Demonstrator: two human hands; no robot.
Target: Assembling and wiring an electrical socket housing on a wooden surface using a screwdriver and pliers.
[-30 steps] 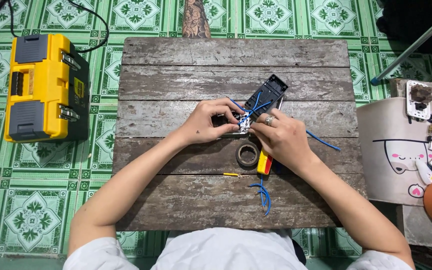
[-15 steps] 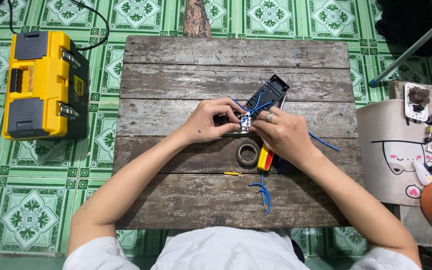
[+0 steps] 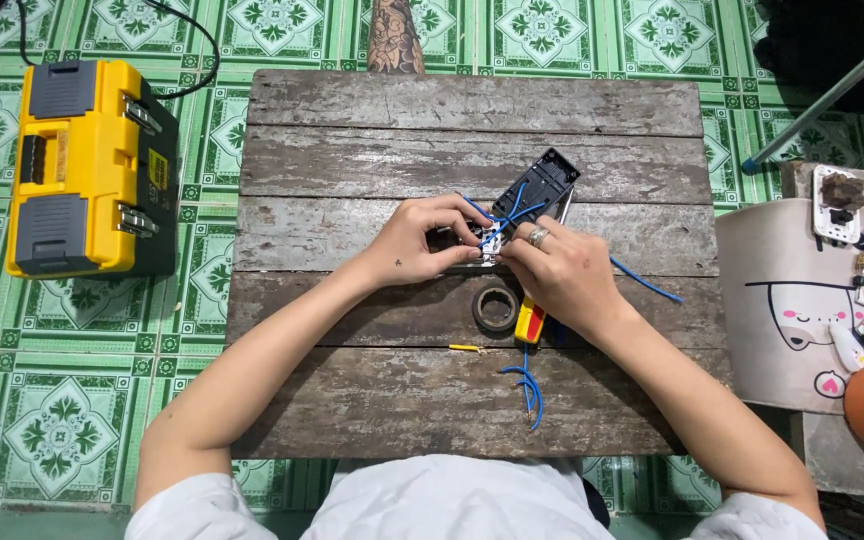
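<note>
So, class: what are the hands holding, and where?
Both hands pinch a small white wired electrical part at its ends; exact grip is hidden.

Both hands meet mid-tabletop (image 3: 352, 150): left hand (image 3: 414, 245) and right hand (image 3: 562, 275) pinch a small white part (image 3: 490, 243) trailing blue wires (image 3: 512, 212), black tape roll (image 3: 496, 307) just beside, toward the near edge.

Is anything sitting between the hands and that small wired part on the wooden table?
Nothing visible does. The left hand and right hand both already touch the small white part with blue wires. The tape roll and the yellow-and-red tool handle lie nearer the person, off to the side.
</note>
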